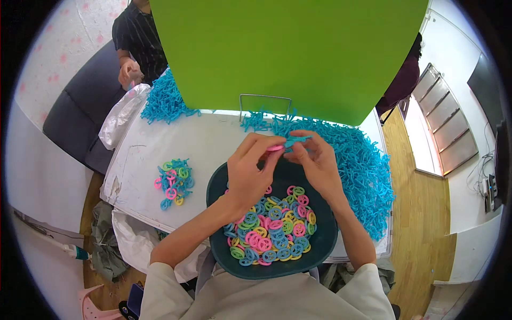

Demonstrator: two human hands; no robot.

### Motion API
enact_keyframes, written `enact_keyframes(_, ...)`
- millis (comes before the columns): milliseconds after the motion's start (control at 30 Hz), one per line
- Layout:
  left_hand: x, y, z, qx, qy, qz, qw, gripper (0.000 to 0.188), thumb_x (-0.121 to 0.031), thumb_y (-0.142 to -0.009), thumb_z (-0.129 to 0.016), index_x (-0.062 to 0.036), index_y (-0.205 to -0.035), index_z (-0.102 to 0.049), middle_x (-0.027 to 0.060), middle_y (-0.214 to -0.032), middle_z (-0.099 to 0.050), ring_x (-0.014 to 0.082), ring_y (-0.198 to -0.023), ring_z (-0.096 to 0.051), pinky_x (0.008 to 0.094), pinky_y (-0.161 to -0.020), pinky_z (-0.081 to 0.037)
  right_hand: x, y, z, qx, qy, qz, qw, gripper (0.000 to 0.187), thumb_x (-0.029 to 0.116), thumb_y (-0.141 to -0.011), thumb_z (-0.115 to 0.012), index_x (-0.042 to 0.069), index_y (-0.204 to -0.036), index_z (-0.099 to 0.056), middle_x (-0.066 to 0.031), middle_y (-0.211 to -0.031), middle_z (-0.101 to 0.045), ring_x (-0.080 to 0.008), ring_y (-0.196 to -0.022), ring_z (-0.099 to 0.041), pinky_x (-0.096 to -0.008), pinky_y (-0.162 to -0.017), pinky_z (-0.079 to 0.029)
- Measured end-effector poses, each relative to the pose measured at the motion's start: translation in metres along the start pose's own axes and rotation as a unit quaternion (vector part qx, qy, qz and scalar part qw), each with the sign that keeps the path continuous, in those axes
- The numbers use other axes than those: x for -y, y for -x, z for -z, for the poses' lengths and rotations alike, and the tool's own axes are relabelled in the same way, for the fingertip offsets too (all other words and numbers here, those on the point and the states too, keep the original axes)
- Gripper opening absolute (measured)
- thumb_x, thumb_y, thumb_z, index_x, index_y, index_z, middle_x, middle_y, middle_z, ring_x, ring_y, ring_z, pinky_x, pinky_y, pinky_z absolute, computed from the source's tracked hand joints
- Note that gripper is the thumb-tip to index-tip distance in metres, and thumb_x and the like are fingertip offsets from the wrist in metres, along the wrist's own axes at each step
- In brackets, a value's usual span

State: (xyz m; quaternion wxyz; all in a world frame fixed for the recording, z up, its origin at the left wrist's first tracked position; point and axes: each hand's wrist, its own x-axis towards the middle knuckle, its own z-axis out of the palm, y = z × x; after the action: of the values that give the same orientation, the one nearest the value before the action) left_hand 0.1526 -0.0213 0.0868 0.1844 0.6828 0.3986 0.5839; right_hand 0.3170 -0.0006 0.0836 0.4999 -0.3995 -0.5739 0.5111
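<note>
My left hand pinches a small pink plastic wheel between thumb and fingers. Close beside it, my right hand grips a blue plastic stick piece; whether the two parts touch is hard to tell. Both hands are above the far rim of a dark green basin at my lap. Inside the basin lie many spoked wheels in pink, blue, green and yellow. Right of my right hand spreads a large heap of blue stick pieces.
On the white table, a small pile of wheels joined with blue pieces lies to the left. A green board stands across the back behind a metal wire stand. Another blue heap lies far left, near another person.
</note>
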Motion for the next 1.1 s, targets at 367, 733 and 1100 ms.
enact_keyframes(367,0.011,0.008,-0.005,0.083,-0.09,0.06,0.991,0.013,-0.004,-0.088,-0.063,-0.0025,-0.101,-0.065,0.0151,-0.102,-0.063,0.0325,-0.081,-0.067,0.039,-0.066,-0.054,0.002,-0.006,0.01,0.013,-0.312,-0.117,0.943,0.04,0.016,-0.103,-0.046,-0.004,-0.137,-0.045,-0.0055,-0.097,-0.058,-0.0137,-0.083,-0.058,-0.0284,-0.083,-0.05)
enact_keyframes(733,0.037,0.034,-0.001,0.469,-0.401,-0.066,0.784,0.021,0.001,-0.072,-0.066,-0.004,-0.092,-0.068,0.0148,-0.099,-0.061,0.032,-0.088,-0.065,0.041,-0.069,-0.056,0.013,-0.008,0.028,0.1,-0.324,-0.116,0.934,0.04,0.023,-0.104,-0.049,-0.005,-0.132,-0.051,0.0034,-0.084,-0.041,-0.0038,-0.06,-0.029,-0.0195,-0.052,-0.028)
enact_keyframes(1100,0.035,0.034,-0.001,0.469,-0.368,-0.048,0.801,0.023,0.0,-0.074,-0.067,-0.0025,-0.096,-0.067,0.0159,-0.099,-0.062,0.0332,-0.089,-0.066,0.042,-0.071,-0.056,0.004,-0.01,0.019,0.018,-0.039,-0.058,0.997,0.028,0.022,-0.097,-0.063,0.0,-0.114,-0.067,-0.0028,-0.089,-0.067,-0.0076,-0.078,-0.063,-0.0196,-0.066,-0.047)
